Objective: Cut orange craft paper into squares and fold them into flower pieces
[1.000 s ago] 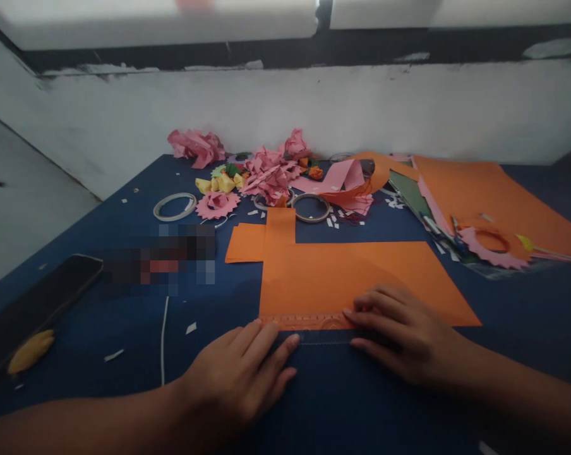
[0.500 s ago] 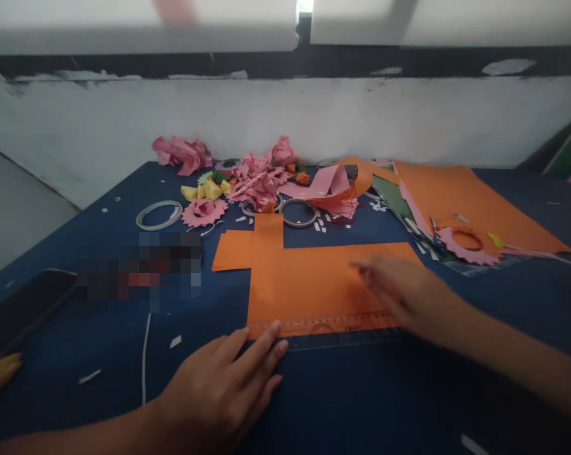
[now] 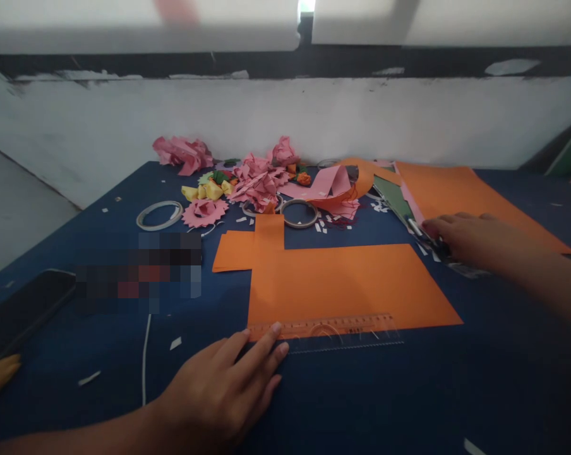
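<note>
Fingers spread, my left hand (image 3: 223,382) rests on the left end of a clear ruler (image 3: 333,333). The ruler lies along the near edge of an orange sheet (image 3: 347,278), which is flat on the blue table (image 3: 361,398). At the right, my right hand (image 3: 465,240) is over several pens and dark tools (image 3: 420,234) beside a stack of large orange sheets (image 3: 475,196). Its fingertips are bent around there, and whether they grip anything cannot be made out. Smaller orange pieces (image 3: 233,249) lie at the sheet's left.
Pink paper flowers (image 3: 257,180) and tape rolls (image 3: 299,213) are along the back. Another roll (image 3: 159,215) is further left. A dark phone (image 3: 27,309) and a white cable (image 3: 146,360) lie at the left. White paper scraps (image 3: 175,343) are scattered about.
My right hand has moved from above the orange sheet to the pens at the right, uncovering the sheet's right part and the ruler's end. My left hand stays in place.
</note>
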`<state>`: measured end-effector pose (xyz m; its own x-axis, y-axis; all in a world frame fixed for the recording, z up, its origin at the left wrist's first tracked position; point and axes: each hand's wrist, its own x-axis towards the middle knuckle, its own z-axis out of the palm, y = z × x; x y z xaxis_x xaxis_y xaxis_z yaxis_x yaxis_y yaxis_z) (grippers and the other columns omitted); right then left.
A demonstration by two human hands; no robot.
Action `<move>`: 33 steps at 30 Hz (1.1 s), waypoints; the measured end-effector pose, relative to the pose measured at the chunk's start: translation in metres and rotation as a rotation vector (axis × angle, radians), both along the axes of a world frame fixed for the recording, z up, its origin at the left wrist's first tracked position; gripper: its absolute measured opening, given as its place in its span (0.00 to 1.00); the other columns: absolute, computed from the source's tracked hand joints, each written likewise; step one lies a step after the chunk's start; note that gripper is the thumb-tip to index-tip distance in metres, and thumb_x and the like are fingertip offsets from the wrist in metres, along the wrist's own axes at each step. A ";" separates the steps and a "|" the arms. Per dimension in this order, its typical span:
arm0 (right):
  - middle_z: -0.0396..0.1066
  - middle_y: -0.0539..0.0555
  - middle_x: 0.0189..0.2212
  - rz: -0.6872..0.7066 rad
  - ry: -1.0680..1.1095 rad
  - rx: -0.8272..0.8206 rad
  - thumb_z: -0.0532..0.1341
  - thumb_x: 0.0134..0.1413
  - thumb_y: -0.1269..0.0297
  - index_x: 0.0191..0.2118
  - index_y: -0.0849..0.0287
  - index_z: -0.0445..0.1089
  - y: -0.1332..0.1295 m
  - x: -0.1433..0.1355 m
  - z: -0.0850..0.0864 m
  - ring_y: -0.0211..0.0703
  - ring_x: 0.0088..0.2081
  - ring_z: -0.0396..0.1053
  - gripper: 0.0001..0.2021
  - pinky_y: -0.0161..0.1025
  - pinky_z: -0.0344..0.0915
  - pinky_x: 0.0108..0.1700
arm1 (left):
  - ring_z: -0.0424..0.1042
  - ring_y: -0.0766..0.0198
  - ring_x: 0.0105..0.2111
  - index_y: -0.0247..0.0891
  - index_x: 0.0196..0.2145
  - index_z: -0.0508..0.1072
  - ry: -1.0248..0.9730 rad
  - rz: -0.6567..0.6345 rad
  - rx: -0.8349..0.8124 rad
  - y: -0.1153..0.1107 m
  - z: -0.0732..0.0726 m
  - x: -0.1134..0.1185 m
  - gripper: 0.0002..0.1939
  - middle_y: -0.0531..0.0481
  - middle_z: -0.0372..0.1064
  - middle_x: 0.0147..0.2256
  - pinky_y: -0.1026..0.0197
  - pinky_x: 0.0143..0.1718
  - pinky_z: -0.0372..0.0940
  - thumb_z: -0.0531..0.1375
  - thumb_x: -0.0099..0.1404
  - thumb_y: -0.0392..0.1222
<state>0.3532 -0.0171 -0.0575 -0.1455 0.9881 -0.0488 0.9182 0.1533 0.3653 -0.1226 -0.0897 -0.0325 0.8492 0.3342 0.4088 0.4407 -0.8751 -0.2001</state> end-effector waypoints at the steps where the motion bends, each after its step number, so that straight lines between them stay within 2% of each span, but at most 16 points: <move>1: 0.66 0.55 0.41 -0.036 -0.022 -0.028 0.47 0.65 0.59 0.46 0.62 0.66 -0.001 -0.003 0.004 0.37 0.41 0.67 0.15 0.41 0.67 0.43 | 0.72 0.65 0.33 0.37 0.43 0.74 0.001 0.002 -0.001 0.000 0.000 0.000 0.16 0.49 0.74 0.44 0.62 0.35 0.67 0.48 0.70 0.35; 6: 0.66 0.55 0.42 -0.197 -0.097 -0.138 0.57 0.59 0.57 0.47 0.63 0.65 -0.004 -0.021 0.022 0.40 0.40 0.67 0.15 0.43 0.67 0.42 | 0.72 0.65 0.36 0.37 0.45 0.74 0.032 0.016 -0.040 -0.002 -0.004 -0.002 0.13 0.49 0.72 0.46 0.62 0.38 0.66 0.50 0.69 0.37; 10: 0.66 0.55 0.43 -0.276 -0.099 -0.210 0.55 0.61 0.57 0.47 0.61 0.65 -0.008 -0.033 0.034 0.40 0.41 0.66 0.14 0.43 0.66 0.43 | 0.72 0.66 0.35 0.37 0.44 0.74 0.006 0.015 -0.036 -0.002 -0.007 -0.002 0.14 0.49 0.73 0.46 0.62 0.37 0.65 0.49 0.70 0.37; 16: 0.65 0.56 0.44 -0.297 -0.120 -0.351 0.56 0.59 0.57 0.47 0.61 0.65 -0.012 -0.037 0.045 0.41 0.42 0.65 0.15 0.44 0.66 0.43 | 0.71 0.67 0.32 0.39 0.41 0.76 0.000 0.045 -0.050 -0.001 -0.003 0.003 0.20 0.53 0.74 0.44 0.64 0.33 0.66 0.44 0.72 0.37; 21: 0.65 0.55 0.45 -0.277 -0.143 -0.393 0.51 0.63 0.59 0.44 0.62 0.67 -0.009 -0.034 0.045 0.42 0.46 0.65 0.14 0.45 0.64 0.46 | 0.71 0.67 0.32 0.39 0.40 0.76 -0.009 0.041 0.005 0.000 0.000 0.004 0.19 0.54 0.74 0.43 0.65 0.33 0.67 0.45 0.72 0.36; 24: 0.65 0.56 0.44 -0.248 -0.137 -0.345 0.52 0.63 0.58 0.45 0.62 0.67 -0.007 -0.040 0.047 0.42 0.47 0.64 0.14 0.46 0.64 0.47 | 0.71 0.66 0.33 0.38 0.42 0.75 0.021 0.037 0.005 -0.001 -0.002 0.002 0.18 0.53 0.74 0.44 0.64 0.33 0.67 0.46 0.71 0.35; 28: 0.67 0.55 0.41 -0.178 -0.089 -0.194 0.53 0.62 0.57 0.43 0.62 0.67 -0.007 -0.049 0.043 0.41 0.44 0.65 0.14 0.46 0.63 0.47 | 0.70 0.64 0.36 0.37 0.44 0.74 0.037 0.018 0.018 -0.002 -0.007 -0.003 0.14 0.50 0.72 0.46 0.62 0.36 0.66 0.50 0.69 0.37; 33: 0.66 0.50 0.29 -0.066 0.079 0.192 0.55 0.59 0.54 0.38 0.62 0.67 -0.008 -0.060 0.038 0.37 0.33 0.65 0.14 0.43 0.63 0.42 | 0.70 0.65 0.37 0.36 0.45 0.74 0.054 -0.004 0.018 -0.002 -0.007 -0.004 0.13 0.49 0.72 0.46 0.63 0.39 0.64 0.51 0.69 0.36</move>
<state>0.2930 -0.0251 -0.0190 -0.0764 0.9857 0.1501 0.9507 0.0267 0.3089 -0.1262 -0.0916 -0.0391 0.8716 0.3234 0.3684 0.4250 -0.8730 -0.2392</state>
